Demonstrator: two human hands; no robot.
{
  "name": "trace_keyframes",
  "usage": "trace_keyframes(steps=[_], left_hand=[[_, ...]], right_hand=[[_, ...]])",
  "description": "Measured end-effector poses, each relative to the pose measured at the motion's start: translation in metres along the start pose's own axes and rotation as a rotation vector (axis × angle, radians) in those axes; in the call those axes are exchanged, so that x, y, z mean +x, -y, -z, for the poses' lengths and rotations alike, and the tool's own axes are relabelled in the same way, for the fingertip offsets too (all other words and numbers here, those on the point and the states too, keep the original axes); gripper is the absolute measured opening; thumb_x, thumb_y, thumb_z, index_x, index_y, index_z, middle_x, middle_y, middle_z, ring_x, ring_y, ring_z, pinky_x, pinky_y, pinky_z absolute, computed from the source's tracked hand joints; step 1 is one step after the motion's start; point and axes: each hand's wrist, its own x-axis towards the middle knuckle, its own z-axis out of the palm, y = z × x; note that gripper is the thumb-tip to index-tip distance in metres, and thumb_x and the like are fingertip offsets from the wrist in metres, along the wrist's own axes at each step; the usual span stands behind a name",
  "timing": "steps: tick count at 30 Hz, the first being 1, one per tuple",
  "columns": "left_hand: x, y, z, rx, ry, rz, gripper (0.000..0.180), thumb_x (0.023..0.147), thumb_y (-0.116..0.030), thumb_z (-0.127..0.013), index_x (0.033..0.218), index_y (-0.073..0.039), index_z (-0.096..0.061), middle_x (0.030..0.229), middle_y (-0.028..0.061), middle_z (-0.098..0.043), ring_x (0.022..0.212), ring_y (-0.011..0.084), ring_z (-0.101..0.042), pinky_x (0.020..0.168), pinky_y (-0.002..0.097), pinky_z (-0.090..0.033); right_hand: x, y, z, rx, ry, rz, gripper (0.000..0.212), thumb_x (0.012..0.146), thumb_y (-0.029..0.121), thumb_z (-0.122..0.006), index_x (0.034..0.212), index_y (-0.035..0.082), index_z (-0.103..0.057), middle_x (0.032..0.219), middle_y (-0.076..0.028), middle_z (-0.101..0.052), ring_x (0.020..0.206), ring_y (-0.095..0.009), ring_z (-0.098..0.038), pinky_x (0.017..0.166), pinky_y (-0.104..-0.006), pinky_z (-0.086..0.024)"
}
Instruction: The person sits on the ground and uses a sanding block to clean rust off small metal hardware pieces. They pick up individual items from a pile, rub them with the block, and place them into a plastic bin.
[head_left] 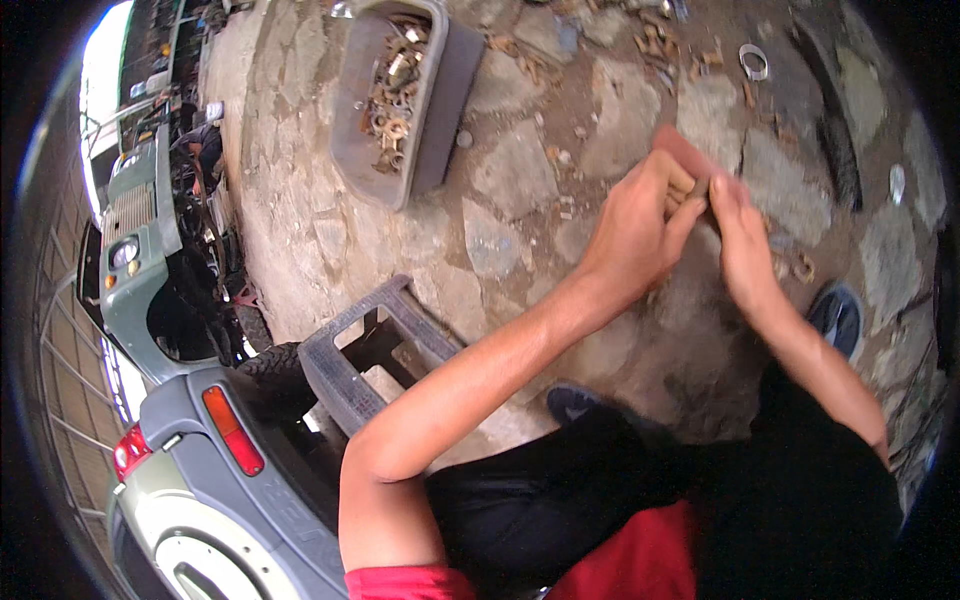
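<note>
As left hand (645,215) meets right hand (738,215), reddish piece (682,150) held, stones (515,170) below

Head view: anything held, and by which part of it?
A reddish-brown flat piece, by its near end, between the left hand and right hand; which grip bears it can't be told.

The block (683,152) is brick-red, the bin (452,100) grey, trousers (540,485) black — floor (508,180) patchy grey-brown, sleeve (408,583) red.
</note>
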Motion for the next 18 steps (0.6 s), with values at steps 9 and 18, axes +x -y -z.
trace_keyframes(steps=[9,18], left_hand=[[0.004,-0.007,0.010,-0.158,0.002,0.167,0.017,0.088,-0.011,-0.065,0.095,0.001,-0.056,0.087,0.0133,-0.064,0.081,0.0219,-0.065,0.074,0.0357,-0.052],[0.032,-0.007,0.055,-0.528,-0.180,0.253,0.016,0.094,-0.011,-0.062,0.103,-0.001,-0.053,0.093,0.0059,-0.062,0.087,0.0127,-0.061,0.077,0.0272,-0.049]], right_hand=[[0.001,0.043,-0.009,-0.111,0.117,0.211,0.057,0.106,0.040,-0.028,0.143,-0.002,-0.040,0.144,-0.017,-0.046,0.136,-0.028,-0.039,0.114,-0.0369,-0.025],[0.026,0.124,-0.008,-0.605,0.368,0.484,0.047,0.104,0.022,-0.031,0.146,0.000,-0.035,0.146,-0.022,-0.042,0.135,-0.036,-0.040,0.112,-0.0383,-0.031]])
